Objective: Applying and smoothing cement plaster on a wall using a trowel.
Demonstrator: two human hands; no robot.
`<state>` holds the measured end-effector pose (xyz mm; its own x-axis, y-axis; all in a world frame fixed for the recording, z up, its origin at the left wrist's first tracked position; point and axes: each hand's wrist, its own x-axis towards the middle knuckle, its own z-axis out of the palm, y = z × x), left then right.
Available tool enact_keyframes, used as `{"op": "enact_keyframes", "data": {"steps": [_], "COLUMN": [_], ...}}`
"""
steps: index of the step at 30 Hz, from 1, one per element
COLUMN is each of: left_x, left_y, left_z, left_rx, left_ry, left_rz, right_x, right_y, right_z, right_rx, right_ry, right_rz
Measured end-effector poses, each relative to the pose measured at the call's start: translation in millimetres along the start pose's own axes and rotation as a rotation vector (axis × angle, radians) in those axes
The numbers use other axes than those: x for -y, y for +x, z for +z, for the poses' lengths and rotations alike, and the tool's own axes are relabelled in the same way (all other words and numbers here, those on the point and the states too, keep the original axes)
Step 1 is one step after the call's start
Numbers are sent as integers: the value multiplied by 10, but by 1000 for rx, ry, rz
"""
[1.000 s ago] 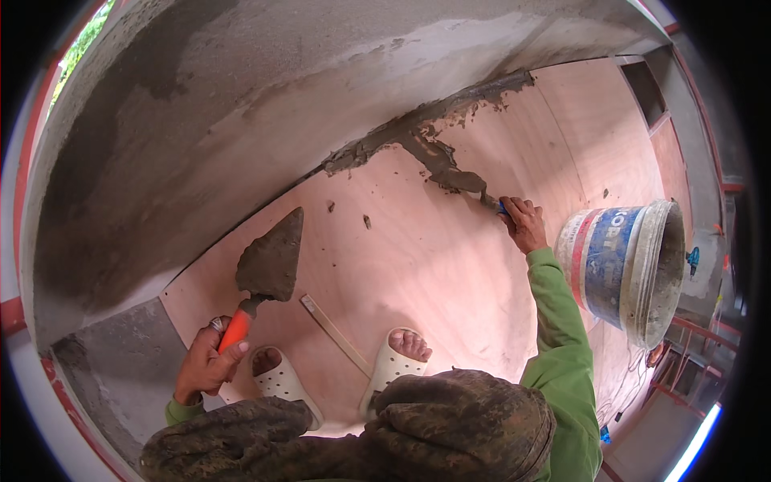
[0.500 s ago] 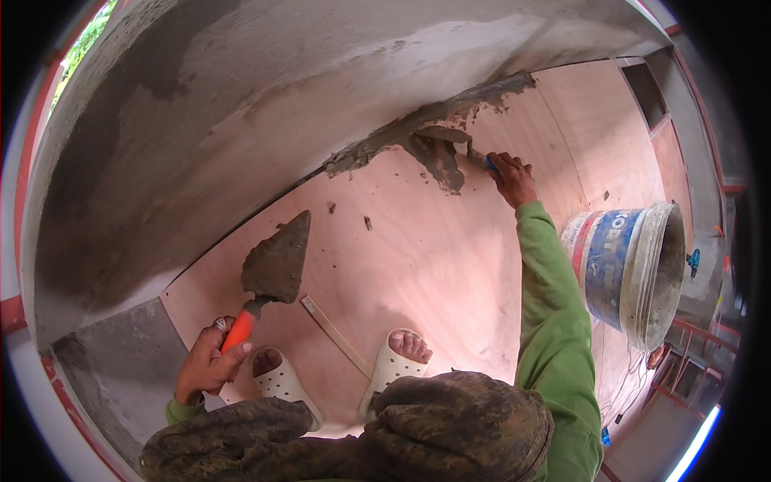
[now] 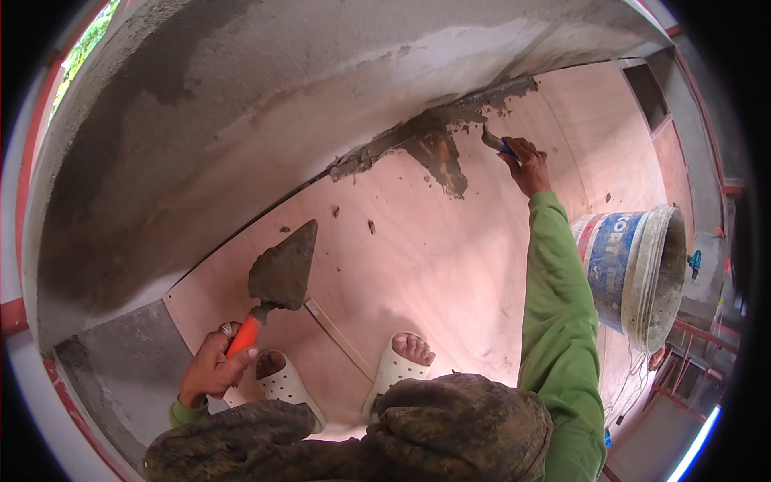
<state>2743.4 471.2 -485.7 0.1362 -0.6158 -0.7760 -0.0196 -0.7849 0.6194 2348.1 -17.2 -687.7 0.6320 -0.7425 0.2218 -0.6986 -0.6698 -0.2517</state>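
My left hand [image 3: 215,366] is closed round the orange handle of a pointing trowel [image 3: 283,267], whose grey, mortar-smeared blade is held above the plywood board [image 3: 418,249]. My right hand [image 3: 528,167], arm stretched out, grips the blue handle of a second trowel [image 3: 491,140]. That trowel's blade is at the wet mortar [image 3: 385,149] along the joint between board and wall; it is hard to tell apart from the mortar. A ragged patch of mortar spreads from the joint onto the board.
A grey rendered wall [image 3: 241,104] curves along the far side. To my right a mortar-stained bucket [image 3: 614,257] lies on its side or tilts, its mouth facing right. A thin wooden strip [image 3: 341,341] lies between my feet in white clogs [image 3: 393,373]. Small mortar crumbs dot the board.
My right hand has moved a little right and away from me, drawing its trowel along the joint. My left hand and its trowel have shifted slightly right.
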Motion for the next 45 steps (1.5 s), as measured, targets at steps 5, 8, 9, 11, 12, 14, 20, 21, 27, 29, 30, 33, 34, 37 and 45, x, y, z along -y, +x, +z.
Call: {"op": "enact_keyframes", "data": {"steps": [5, 8, 9, 11, 12, 14, 20, 21, 27, 29, 30, 33, 34, 37, 45], "left_x": [51, 66, 60, 50, 41, 4, 55, 26, 57, 32, 9, -62, -77, -120, 125], "left_y": [11, 42, 47, 53, 46, 21, -68, -82, -102, -79, -76, -79, -90, -83, -28], "left_z": [14, 31, 38, 59, 70, 62, 125, 78, 87, 96, 101, 117, 114, 115, -3], "left_rx": [-1, -3, 6, 17, 22, 13, 14, 13, 29, 22, 28, 45, 58, 73, 107], "left_ry": [-40, -28, -18, -9, -1, -17, -25, -21, -15, -20, -14, 10, 26, 37, 42], "left_rz": [14, 33, 67, 7, 40, -16, -68, -44, -46, -70, -27, -56, -97, -109, 85], "right_x": [422, 959, 1114, 1381, 1508, 1726, 2030, 2060, 2017, 1951, 1915, 1810, 1782, 1752, 1821], "right_y": [-330, -499, -503, -436, -356, -187, 95, 123, 146, 167, 176, 199, 202, 201, -254], "right_z": [-37, 147, 199, 312, 385, 498, 644, 642, 641, 631, 618, 557, 534, 439, 83], "right_rx": [-40, -128, -155, -161, -203, -286, -382, -408, -260, -207, -172, -153, -139, -133, -281], "right_ry": [383, 1105, 1239, 1442, 1550, 1737, 1872, 1859, 1835, 1814, 1783, 1703, 1704, 1693, 1258], "right_rz": [343, 620, 642, 773, 811, 884, 959, 994, 1040, 1052, 1078, 1113, 1107, 1218, 998]}}
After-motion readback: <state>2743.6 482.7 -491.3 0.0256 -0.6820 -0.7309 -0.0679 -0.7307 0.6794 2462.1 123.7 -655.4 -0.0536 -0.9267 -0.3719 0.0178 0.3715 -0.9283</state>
